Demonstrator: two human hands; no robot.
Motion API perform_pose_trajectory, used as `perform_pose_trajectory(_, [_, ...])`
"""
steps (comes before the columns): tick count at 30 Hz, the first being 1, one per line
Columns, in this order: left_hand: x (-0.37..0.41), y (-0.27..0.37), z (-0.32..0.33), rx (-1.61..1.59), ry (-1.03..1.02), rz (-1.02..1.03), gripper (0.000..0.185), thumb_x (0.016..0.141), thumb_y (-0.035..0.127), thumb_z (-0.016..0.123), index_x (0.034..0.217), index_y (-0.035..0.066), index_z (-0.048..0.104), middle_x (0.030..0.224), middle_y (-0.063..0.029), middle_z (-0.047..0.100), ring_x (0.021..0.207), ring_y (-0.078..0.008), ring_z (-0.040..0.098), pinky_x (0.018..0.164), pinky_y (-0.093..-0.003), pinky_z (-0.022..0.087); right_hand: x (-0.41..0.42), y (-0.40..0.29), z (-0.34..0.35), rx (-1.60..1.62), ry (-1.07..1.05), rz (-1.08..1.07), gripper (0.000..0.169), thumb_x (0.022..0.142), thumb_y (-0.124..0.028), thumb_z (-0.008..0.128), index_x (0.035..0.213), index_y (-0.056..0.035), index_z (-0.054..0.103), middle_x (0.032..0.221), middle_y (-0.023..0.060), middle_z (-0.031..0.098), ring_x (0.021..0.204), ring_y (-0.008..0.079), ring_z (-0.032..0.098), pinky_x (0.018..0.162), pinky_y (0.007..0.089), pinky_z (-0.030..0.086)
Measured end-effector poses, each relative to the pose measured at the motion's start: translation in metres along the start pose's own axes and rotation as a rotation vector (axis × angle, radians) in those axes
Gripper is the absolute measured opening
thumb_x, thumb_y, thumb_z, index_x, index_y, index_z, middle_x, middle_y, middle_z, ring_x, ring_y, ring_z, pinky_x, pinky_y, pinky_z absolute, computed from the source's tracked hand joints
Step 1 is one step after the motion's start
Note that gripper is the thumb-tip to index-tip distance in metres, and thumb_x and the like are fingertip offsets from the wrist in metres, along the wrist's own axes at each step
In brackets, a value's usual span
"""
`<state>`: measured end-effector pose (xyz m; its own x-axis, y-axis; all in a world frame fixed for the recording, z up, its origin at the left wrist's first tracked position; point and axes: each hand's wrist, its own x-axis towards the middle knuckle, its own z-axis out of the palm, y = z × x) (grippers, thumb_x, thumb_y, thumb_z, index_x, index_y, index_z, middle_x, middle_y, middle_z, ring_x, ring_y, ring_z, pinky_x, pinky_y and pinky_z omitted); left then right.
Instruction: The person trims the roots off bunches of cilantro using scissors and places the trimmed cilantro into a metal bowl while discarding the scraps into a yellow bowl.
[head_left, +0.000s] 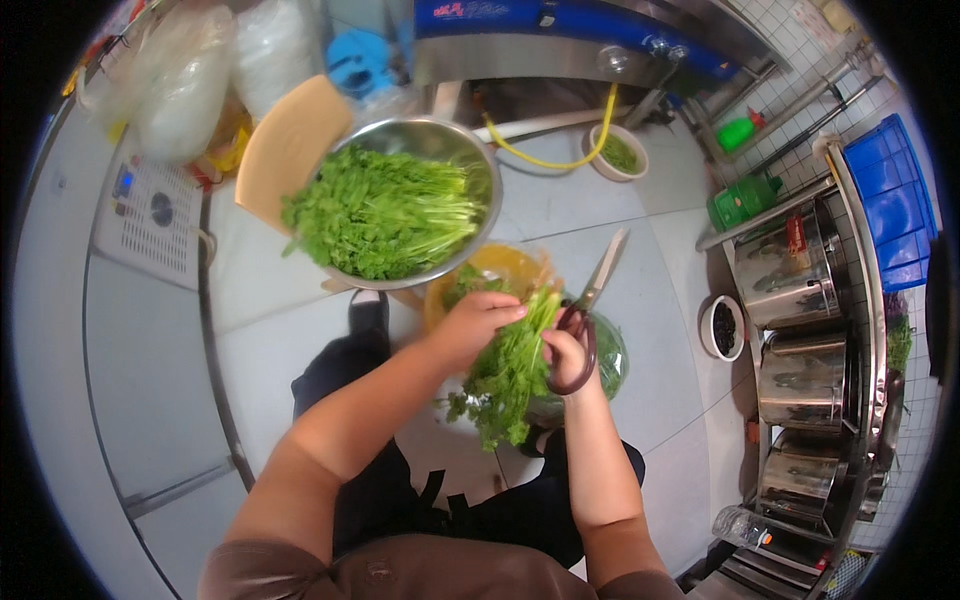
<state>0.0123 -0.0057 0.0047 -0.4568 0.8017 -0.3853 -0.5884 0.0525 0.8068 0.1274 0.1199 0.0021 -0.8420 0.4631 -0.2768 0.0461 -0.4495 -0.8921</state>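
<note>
Between my two hands is a bunch of leafy green herbs (510, 367), roots upward and leaves hanging down; it looks like cilantro. My left hand (480, 322) grips the stems near the roots. In my right hand (570, 356) are scissors (596, 281) with dark handles, blades pointing up and away, while the thumb touches the stems. Beyond my left hand, a steel bowl (491, 202) holds a large heap of the same greens (382, 214), resting on a wooden chair or stool (292, 150). Under the bunch stands a yellow container (495, 262) with trimmings; beside it is a clear greenish plastic bag (611, 352).
On the right, a metal rack carries several steel pots (802, 379) and a blue bin (892, 202). White bowls (724, 328) and a yellow hose (551, 163) are on the floor side. At left is a white cabinet (150, 345) with a vented panel; plastic bags (184, 82) stand behind.
</note>
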Motion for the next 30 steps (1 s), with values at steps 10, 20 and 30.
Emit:
perform_pose_trajectory(10, [-0.004,0.008,-0.002,0.052,-0.048,0.056,0.029,0.081,0.02,0.062,0.105,0.004,0.057,0.092,-0.0001,0.059,0.077,-0.0069,0.051,0.067,-0.0216,0.04,0.004,0.0,0.0,0.156,-0.095,0.012,0.017,0.07,-0.006,0.055,0.086,0.0,0.056,0.064,0.0008,0.053,0.046,0.0069,0.043,0.04,0.0191,0.031])
perform_pose_trajectory(20, [0.004,-0.006,-0.003,0.21,-0.062,0.159,0.022,0.081,0.012,0.061,0.099,0.002,0.055,0.09,-0.0007,0.055,0.086,-0.0098,0.05,0.079,-0.0248,0.04,0.0,0.003,0.007,0.241,-0.027,0.02,0.018,0.072,-0.007,0.062,0.085,-0.0065,0.049,0.064,0.002,0.05,0.047,0.013,0.049,0.04,0.0244,0.037])
perform_pose_trajectory(30, [-0.003,-0.006,-0.007,-0.088,0.012,-0.131,0.024,0.086,0.022,0.054,0.1,0.003,0.055,0.092,-0.0033,0.058,0.092,-0.0122,0.051,0.082,-0.0289,0.04,-0.004,0.001,0.01,0.057,0.216,-0.038,0.016,0.076,-0.005,0.062,0.084,-0.0035,0.048,0.066,0.0013,0.048,0.047,0.0108,0.045,0.043,0.0233,0.034])
